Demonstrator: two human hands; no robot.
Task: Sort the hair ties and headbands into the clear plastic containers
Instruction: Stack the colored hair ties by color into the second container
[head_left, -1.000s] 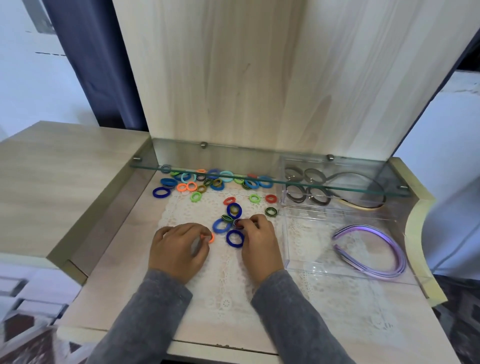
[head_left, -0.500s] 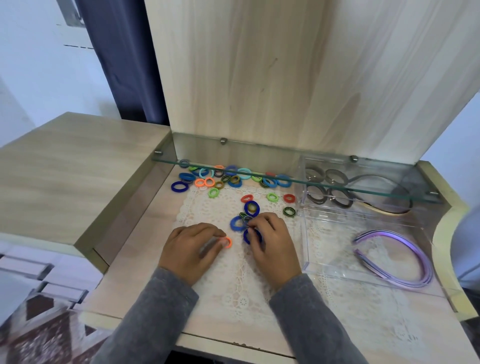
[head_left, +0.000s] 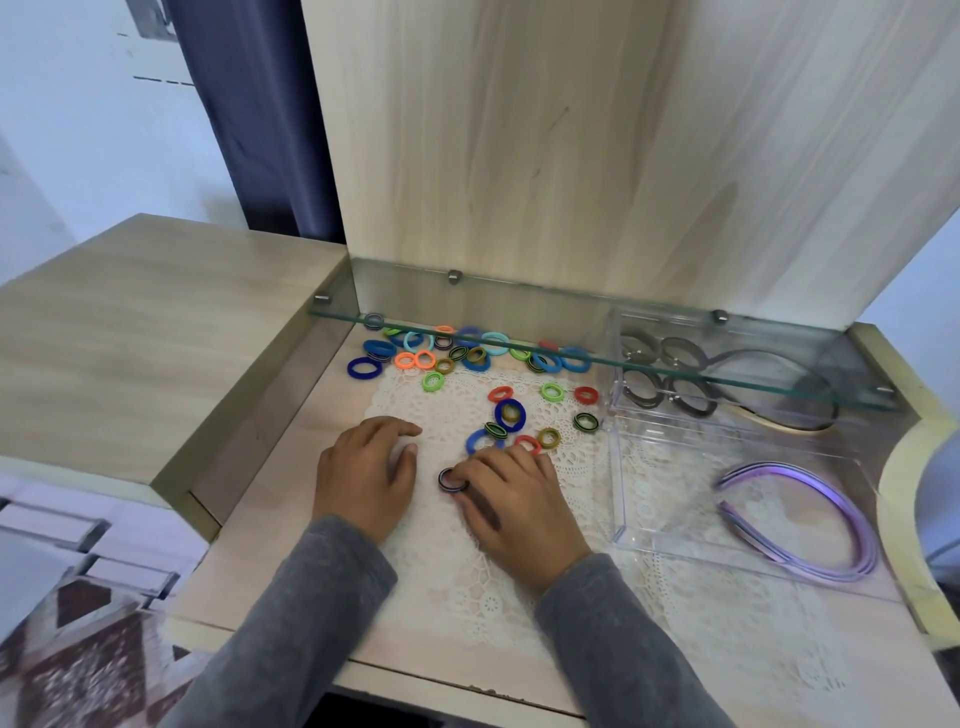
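Note:
Several coloured hair ties (head_left: 470, 354) lie along the back of the desk under a glass shelf, and a smaller cluster (head_left: 510, 414) sits on the lace mat just beyond my fingers. My right hand (head_left: 514, 501) pinches a dark striped hair tie (head_left: 450, 479) between thumb and forefinger. My left hand (head_left: 363, 475) rests beside it with curled fingers; anything under them is hidden. The front clear container (head_left: 616, 499) holds purple headbands (head_left: 810, 525). The rear clear container (head_left: 618, 332) holds grey hair ties (head_left: 642, 394) and dark headbands (head_left: 769, 364).
A glass shelf (head_left: 753, 384) crosses low over the back of the desk and the rear container. A tall wooden panel (head_left: 571, 156) stands behind it. A raised wooden surface (head_left: 130, 338) borders the left, and a cream curved edge (head_left: 898, 457) the right.
My right hand has drawn back toward me with the dark striped tie pinched. The orange tie at my left fingertips is out of sight. The camera moved closer.

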